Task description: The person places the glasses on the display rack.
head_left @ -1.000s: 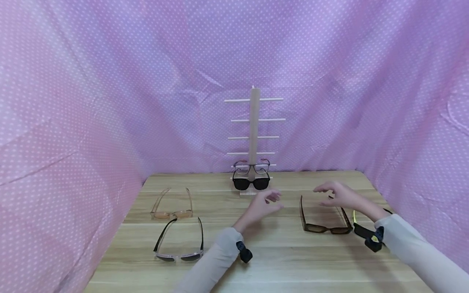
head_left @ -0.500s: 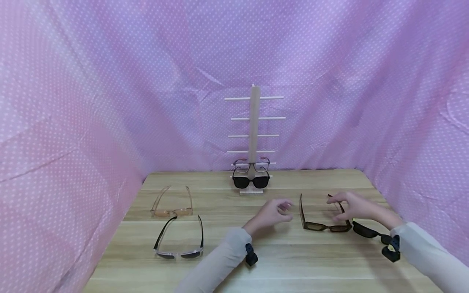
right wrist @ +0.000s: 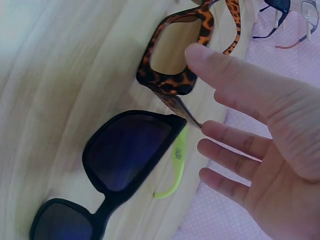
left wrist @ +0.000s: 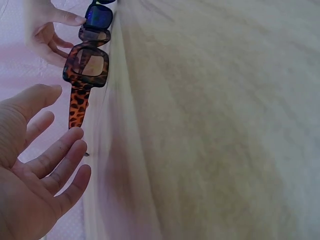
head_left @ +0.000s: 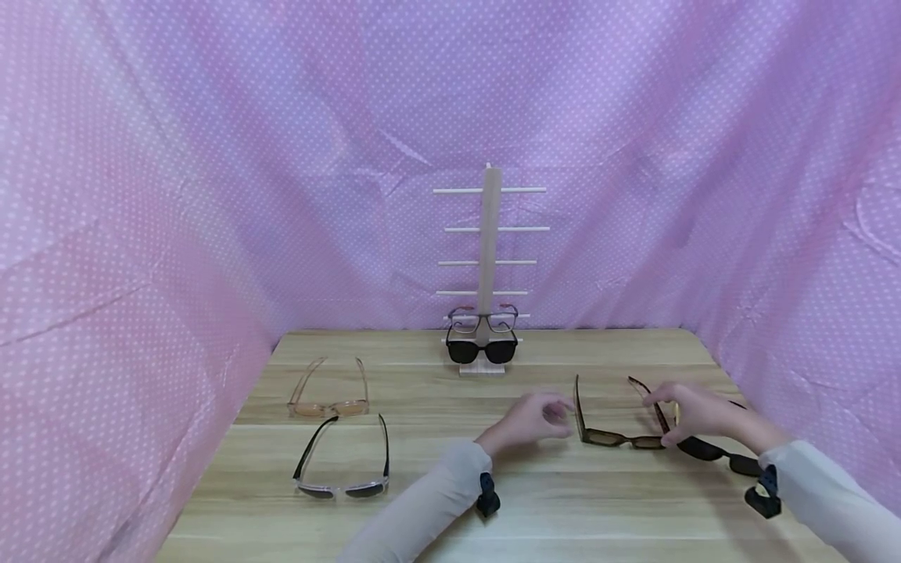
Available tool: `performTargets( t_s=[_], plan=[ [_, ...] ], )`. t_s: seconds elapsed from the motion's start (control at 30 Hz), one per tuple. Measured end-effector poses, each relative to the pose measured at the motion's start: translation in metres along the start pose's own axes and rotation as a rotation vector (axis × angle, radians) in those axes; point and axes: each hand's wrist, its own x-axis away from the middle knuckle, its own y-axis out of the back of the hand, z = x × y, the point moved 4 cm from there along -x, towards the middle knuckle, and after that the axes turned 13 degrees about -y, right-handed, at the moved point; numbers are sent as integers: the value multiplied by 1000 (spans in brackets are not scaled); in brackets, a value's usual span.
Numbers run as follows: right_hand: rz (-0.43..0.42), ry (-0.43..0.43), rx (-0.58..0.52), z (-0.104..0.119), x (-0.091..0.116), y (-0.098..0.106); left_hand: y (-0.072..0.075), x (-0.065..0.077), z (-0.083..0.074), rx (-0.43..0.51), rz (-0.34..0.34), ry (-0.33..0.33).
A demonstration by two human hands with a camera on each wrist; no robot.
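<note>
The left hand (head_left: 533,418) was just beside the left temple of the spotted glasses (head_left: 629,443), its fingers loosely spread and its thumb apart from them — whether a fingertip touched, I could not tell. The right hand (head_left: 697,413) was around the other temple, thumb near the lens and fingers towards the temple's tip, parted; contact there could not be told either. The spotted glasses lay on the right half of the table (head_left: 436,383), unfolded, temples pointing away from the person. Just right of them, partly hidden by the right hand, lay the black shades (right wrist: 127,152) with a yellow-green temple. On the left lay the peach glasses (head_left: 349,408), the silver shades (head_left: 317,493) nearer the person. At the back stood the rack (head_left: 489,242) — clear glasses (head_left: 483,317) low on it, dark shades (head_left: 464,353) below those. Pink dotted cloth (head_left: 394,94) hung behind.
</note>
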Motion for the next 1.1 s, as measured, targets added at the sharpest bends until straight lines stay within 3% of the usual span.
performTargets(
  t_s=[0.27, 0.47, 0.77, 1.1],
  plan=[
    [-5, 10, -24, 1, -4, -1, -6, -2, 0, -65, 15, -8],
    [27, -16, -66, 1, -7, -5, -11, -4, 1, -68, 23, -10],
    [-12, -27, -43, -5, -7, -3, -15, -6, 2, -86, 6, 3],
    [10, -31, -68, -8, -13, -7, -16, -12, 1, -108, 21, 21]
  ],
)
